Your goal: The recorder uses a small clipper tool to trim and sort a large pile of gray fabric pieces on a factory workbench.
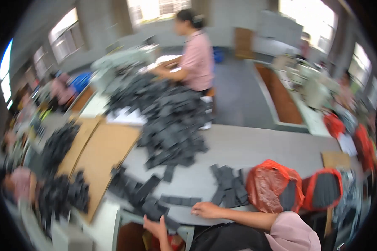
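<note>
My left hand [156, 228] is at the near table edge, its thumb and fingers apart. Right beside it lie dark grey fabric pieces [154, 208], some hanging over the edge. My right hand [207, 210] hovers over or rests on the table's front edge with fingers curled together; whatever they hold, if anything, is hidden. Just beyond it stretches a flat dark strip [182, 201] of joined pieces. A stack of dark fabric strips [229, 186] lies to the right of that. Motion blurs the picture somewhat.
A large heap of dark pieces [171, 121] covers the table [247, 144] ahead. Red bags [266, 188] of dark pieces stand right. Brown boards [107, 148] lie left, with more dark piles [63, 192]. A co-worker in pink [199, 58] sits at a sewing machine [113, 67] beyond.
</note>
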The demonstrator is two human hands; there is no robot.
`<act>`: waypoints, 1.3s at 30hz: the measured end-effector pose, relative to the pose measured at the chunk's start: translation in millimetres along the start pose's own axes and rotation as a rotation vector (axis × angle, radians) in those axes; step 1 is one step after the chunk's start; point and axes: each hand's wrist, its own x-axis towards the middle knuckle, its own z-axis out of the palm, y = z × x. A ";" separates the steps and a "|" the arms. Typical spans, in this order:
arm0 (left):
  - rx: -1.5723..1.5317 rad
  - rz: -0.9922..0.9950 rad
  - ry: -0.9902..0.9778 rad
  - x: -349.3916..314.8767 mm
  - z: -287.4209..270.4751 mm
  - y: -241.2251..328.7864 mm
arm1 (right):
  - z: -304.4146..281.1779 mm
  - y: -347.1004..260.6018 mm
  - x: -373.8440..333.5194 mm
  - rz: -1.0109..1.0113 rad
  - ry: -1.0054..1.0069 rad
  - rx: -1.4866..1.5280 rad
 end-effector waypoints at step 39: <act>0.118 0.176 0.089 34.8 17.3 12.3 | 39.8 83.6 62.3 0.227 0.429 0.067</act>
